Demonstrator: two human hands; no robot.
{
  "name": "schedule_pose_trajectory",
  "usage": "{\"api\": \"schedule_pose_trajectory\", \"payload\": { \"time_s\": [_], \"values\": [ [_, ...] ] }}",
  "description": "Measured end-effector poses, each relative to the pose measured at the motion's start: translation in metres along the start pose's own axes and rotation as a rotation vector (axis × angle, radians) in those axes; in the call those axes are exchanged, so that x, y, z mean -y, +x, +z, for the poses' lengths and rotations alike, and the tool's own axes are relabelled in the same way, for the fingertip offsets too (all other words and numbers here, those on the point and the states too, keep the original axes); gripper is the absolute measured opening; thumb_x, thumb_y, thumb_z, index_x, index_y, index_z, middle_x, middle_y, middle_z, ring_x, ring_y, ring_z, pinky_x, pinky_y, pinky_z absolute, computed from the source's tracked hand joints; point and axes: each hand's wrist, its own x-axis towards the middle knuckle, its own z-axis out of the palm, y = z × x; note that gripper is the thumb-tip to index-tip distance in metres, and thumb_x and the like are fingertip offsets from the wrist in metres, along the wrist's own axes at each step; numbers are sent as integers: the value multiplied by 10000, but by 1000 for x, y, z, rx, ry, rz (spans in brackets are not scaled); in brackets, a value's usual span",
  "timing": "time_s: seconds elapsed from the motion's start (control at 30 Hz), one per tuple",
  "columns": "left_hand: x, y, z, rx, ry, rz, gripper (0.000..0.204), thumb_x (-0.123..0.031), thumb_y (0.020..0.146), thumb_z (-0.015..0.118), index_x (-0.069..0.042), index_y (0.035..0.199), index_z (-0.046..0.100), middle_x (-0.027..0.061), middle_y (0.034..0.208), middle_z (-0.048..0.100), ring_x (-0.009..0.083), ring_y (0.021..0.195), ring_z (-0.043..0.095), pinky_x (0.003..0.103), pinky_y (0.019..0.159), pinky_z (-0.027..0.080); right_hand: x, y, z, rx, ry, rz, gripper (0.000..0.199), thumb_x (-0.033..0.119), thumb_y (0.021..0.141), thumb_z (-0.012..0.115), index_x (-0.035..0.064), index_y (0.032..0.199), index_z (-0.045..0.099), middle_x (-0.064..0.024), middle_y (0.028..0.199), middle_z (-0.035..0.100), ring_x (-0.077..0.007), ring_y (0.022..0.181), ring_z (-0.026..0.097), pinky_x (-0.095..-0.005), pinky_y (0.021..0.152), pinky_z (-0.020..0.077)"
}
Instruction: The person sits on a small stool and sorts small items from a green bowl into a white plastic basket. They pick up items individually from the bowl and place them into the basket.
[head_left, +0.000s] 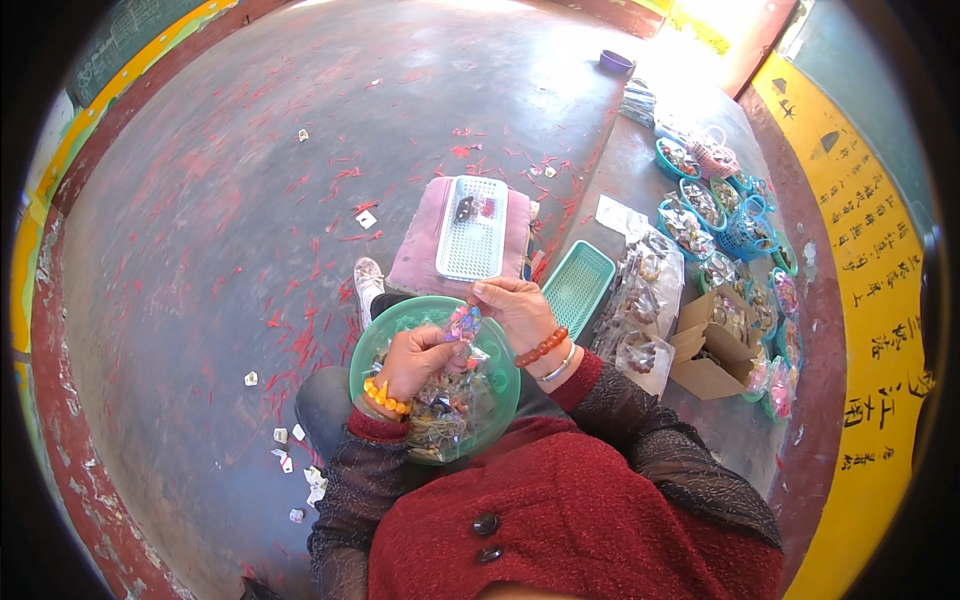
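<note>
A round green plastic basket [372, 345] rests on my lap, filled with small clear packets of colourful beaded items [445, 410]. My left hand [418, 360], with an orange bead bracelet on the wrist, sits over the basket and pinches a small clear packet with multicoloured beads [463, 322]. My right hand [515, 310], wearing a red bead bracelet and a thin bangle, grips the same packet from above. Both hands meet at the packet over the basket's far rim.
A white perforated tray [473, 243] lies on a pink cushion [420, 250] ahead of me. A teal rectangular basket [577, 287], bagged bracelets [640, 300], a cardboard box [712, 345] and several small blue baskets [715, 205] line the right. Red paper scraps litter the concrete floor [250, 200].
</note>
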Motion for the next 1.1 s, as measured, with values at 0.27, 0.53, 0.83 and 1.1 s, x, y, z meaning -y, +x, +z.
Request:
{"api": "schedule_pose_trajectory", "payload": {
  "time_s": [0.27,0.53,0.83,1.1],
  "values": [
    [2,1,1,-56,-79,5,151,-158,855,602,-34,917,660,26,709,655,37,532,526,172,465,383,-6,5,5,1,128,26,135,116,843,605,-11,858,647,-90,835,641,-171,772,602,-295,724,477],
    [10,7,-6,-283,-395,184,155,-125,876,560,-24,959,643,59,766,665,107,659,627,181,505,407,-17,-9,14,93,-131,111,193,170,826,646,35,964,650,-19,851,648,-84,740,571,-205,644,434],
    [13,7,-4,-306,-272,234,190,-156,883,559,1,961,631,60,826,658,88,693,604,197,513,424,-19,-13,17,154,-217,-19,109,61,841,596,-25,896,634,-4,802,612,-59,727,537,-194,652,440],
    [13,4,-10,-418,-336,267,253,-240,902,539,-18,887,658,-8,698,610,35,557,466,178,509,352,-17,-16,9,327,-634,12,98,78,844,593,-12,873,620,33,748,566,-31,664,485,-194,578,414]
  ]
}}
